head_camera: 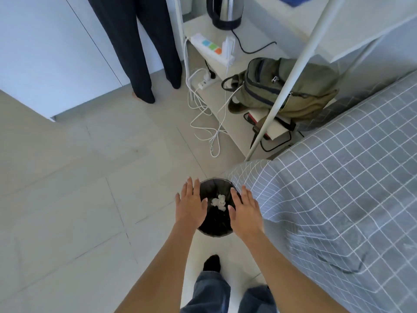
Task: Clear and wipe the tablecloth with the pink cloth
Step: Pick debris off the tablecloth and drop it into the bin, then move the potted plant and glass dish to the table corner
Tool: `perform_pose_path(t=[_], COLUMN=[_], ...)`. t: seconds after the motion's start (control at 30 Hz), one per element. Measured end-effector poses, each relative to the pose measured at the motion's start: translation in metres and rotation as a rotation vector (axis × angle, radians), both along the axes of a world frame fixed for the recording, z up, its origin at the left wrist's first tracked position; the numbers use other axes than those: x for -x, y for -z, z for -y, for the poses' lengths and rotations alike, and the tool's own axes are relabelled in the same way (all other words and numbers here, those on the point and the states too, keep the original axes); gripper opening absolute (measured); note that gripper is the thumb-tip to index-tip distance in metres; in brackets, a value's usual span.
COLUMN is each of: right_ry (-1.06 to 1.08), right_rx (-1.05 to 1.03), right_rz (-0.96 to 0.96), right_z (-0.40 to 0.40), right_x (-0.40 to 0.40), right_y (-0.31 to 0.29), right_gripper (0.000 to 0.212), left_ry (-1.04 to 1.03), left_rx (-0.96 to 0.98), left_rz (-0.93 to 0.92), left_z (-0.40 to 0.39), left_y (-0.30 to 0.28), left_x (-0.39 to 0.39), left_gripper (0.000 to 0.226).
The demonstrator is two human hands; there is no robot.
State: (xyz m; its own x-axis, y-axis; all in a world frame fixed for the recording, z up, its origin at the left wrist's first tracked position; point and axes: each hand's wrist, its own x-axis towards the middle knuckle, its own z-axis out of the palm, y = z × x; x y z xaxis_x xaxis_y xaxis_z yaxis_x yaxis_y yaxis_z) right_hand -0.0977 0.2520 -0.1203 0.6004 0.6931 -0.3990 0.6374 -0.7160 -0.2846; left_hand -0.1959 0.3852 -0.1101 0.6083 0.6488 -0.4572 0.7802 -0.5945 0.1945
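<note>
Hovering over bin (215,229), both hands' fingers (189,188) spread empty, tablecloth (338,188) just right.

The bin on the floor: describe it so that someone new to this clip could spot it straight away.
Start from the grey checked tablecloth filling the right side and follow it to its near-left corner. On the pale floor tiles just below that corner stands a small round black bin, framed by the open left hand and right hand. It alone holds crumpled white tissue.

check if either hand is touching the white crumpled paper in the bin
Apart. The head view shows the left hand and right hand open, with the crumpled paper visible between them inside the bin.
</note>
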Motion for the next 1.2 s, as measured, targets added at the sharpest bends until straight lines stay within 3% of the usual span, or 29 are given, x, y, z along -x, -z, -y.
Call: perform_pose_path(t=[0.27,0.53,0.83,1.2], right_ry=[0.027,0.14,0.299,0.574], right_rx=[-0.064,-0.022,-0.038,0.024], right_rz=[0.08,0.231,0.286,0.272], right_z=[0.021,0.075,0.183,0.363], right_x=[0.007,-0.023,-0.043,-0.039], right_y=[-0.103,-0.165,-0.198,-0.194], right_gripper=[0.055,0.059,0.057,0.057], left_ry=[0.091,0.281,0.428,0.677], left_rx=[-0.084,-0.175,-0.155,-0.126], left_rz=[0.079,0.171,0.207,0.251], left_z=[0.014,0.051,0.144,0.3], left_y=[-0.106,-0.155,-0.19,-0.199], left_x=[-0.002,-0.025,-0.072,-0.122], left_gripper=[0.065,0.065,0.063,0.064])
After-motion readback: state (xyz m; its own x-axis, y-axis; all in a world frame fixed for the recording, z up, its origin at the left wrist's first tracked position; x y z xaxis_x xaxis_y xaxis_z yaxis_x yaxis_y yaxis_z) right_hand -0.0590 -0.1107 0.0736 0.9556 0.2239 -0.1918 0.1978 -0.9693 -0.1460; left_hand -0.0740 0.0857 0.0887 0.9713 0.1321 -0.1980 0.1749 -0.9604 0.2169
